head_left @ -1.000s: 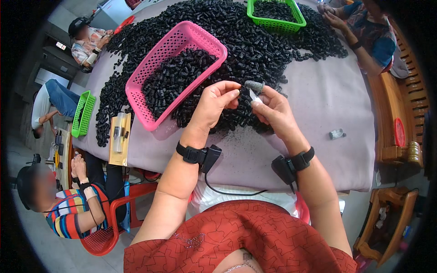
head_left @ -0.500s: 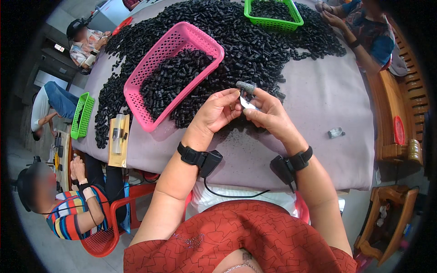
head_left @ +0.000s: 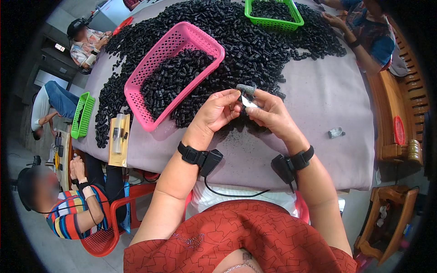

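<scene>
My left hand (head_left: pixel 217 109) is closed in a pinch on a small black plastic piece (head_left: pixel 239 97), mostly hidden by the fingers. Against it, my right hand (head_left: pixel 268 110) grips a flat, shiny, blade-like piece (head_left: pixel 248 103) between thumb and fingers. A grey speckled finger sleeve (head_left: pixel 246 88) covers the tip of the right index finger. Both hands meet above the near edge of a large heap of small black plastic pieces (head_left: pixel 255 54). To their left stands a pink perforated basket (head_left: pixel 134 98), partly filled with the same pieces. Each wrist wears a black strap with a box.
A green basket (head_left: pixel 273 22) stands at the far side, a narrower green one (head_left: pixel 83 116) at the left edge. A yellow board (head_left: pixel 117 159) carries a clear tube. Another grey sleeve (head_left: pixel 336 133) lies at right on the cloth (head_left: pixel 318 100). Several people sit around.
The right hand and the shiny piece have shifted and turned slightly, so more of its white face shows. The left hand has barely moved. At the far right, the co-worker's hands have moved.
</scene>
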`<action>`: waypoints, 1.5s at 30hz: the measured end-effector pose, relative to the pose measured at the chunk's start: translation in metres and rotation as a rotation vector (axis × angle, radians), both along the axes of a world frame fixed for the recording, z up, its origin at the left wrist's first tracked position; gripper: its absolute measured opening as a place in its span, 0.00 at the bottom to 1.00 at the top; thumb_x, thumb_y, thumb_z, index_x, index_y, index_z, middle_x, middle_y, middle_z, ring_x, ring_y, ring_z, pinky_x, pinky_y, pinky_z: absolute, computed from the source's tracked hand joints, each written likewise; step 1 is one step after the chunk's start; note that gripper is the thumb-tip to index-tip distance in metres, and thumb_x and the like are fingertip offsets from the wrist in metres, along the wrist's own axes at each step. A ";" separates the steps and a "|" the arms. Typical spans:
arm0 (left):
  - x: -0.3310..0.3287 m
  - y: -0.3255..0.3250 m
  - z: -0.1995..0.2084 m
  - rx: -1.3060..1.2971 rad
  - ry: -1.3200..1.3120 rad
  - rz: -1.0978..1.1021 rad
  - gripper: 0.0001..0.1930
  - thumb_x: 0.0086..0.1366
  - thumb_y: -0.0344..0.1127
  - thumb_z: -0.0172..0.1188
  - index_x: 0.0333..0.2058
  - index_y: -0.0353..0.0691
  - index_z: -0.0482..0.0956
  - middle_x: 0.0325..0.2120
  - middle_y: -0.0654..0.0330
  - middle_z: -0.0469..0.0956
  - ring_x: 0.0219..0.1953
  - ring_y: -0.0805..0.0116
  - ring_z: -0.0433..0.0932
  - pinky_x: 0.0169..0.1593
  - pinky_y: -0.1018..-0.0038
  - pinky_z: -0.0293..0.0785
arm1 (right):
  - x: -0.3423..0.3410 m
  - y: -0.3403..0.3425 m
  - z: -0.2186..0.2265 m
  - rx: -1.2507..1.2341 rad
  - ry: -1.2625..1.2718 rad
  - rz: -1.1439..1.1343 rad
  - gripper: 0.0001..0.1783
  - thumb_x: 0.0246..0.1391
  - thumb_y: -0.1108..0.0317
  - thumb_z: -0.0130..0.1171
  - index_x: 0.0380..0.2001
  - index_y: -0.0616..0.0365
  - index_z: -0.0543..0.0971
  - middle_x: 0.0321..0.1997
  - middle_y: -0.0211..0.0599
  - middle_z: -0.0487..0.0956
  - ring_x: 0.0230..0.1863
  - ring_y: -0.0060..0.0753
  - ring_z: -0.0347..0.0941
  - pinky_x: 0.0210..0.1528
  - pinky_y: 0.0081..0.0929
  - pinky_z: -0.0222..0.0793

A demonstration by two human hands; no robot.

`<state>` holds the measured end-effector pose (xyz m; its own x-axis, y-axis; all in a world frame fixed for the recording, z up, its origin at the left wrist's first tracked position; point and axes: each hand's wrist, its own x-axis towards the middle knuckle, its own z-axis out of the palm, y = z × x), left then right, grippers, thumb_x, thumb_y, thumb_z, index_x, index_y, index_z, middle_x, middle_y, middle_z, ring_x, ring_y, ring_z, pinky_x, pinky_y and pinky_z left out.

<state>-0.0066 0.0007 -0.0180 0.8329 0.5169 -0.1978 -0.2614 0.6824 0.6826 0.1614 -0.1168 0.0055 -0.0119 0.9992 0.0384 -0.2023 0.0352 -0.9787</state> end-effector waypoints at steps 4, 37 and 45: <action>0.001 -0.003 0.002 -0.025 0.001 0.012 0.06 0.65 0.32 0.60 0.38 0.38 0.79 0.26 0.63 0.79 0.25 0.77 0.79 0.29 0.81 0.80 | 0.000 0.000 0.001 -0.023 -0.069 -0.040 0.19 0.57 0.67 0.60 0.51 0.60 0.76 0.24 0.22 0.72 0.22 0.10 0.62 0.23 0.11 0.56; -0.005 0.005 0.008 0.095 0.028 0.117 0.08 0.67 0.33 0.57 0.43 0.39 0.76 0.31 0.62 0.79 0.31 0.76 0.79 0.35 0.79 0.79 | 0.000 0.002 0.000 -0.049 0.129 -0.112 0.21 0.57 0.73 0.60 0.54 0.61 0.73 0.26 0.20 0.72 0.21 0.08 0.60 0.21 0.10 0.53; -0.005 0.005 0.008 0.095 -0.017 0.150 0.14 0.66 0.31 0.59 0.49 0.35 0.75 0.36 0.57 0.79 0.32 0.75 0.78 0.37 0.81 0.80 | 0.002 0.004 -0.005 -0.041 0.121 -0.122 0.19 0.58 0.70 0.59 0.52 0.62 0.74 0.26 0.20 0.73 0.21 0.08 0.61 0.20 0.11 0.53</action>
